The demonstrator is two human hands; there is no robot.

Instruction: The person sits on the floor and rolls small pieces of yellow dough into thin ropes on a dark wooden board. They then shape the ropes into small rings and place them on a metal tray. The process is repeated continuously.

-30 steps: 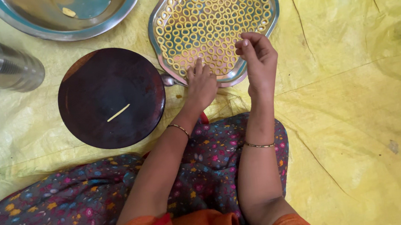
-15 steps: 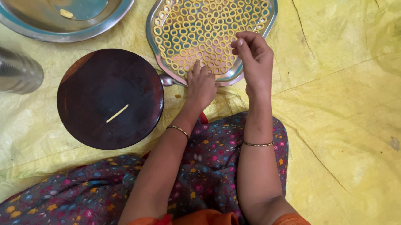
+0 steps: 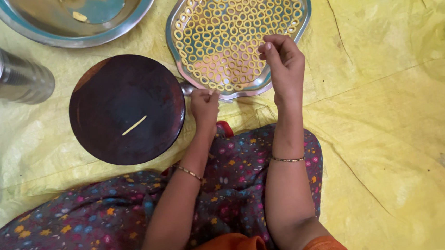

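left hand (image 3: 203,101): fingers pinched narrow at the near rim of the tray (image 3: 180,23), held thing too small to tell | right hand (image 3: 282,63): fingertips pinched together over the tray's dough rings (image 3: 226,30) | dark round board (image 3: 127,109) left of tray, one dough strip (image 3: 134,125) on it | yellow sheet (image 3: 390,129) underneath

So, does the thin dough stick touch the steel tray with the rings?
Apart. The head view shows the dough stick lying mid-board on the dark round board, with bare board between it and the tray.
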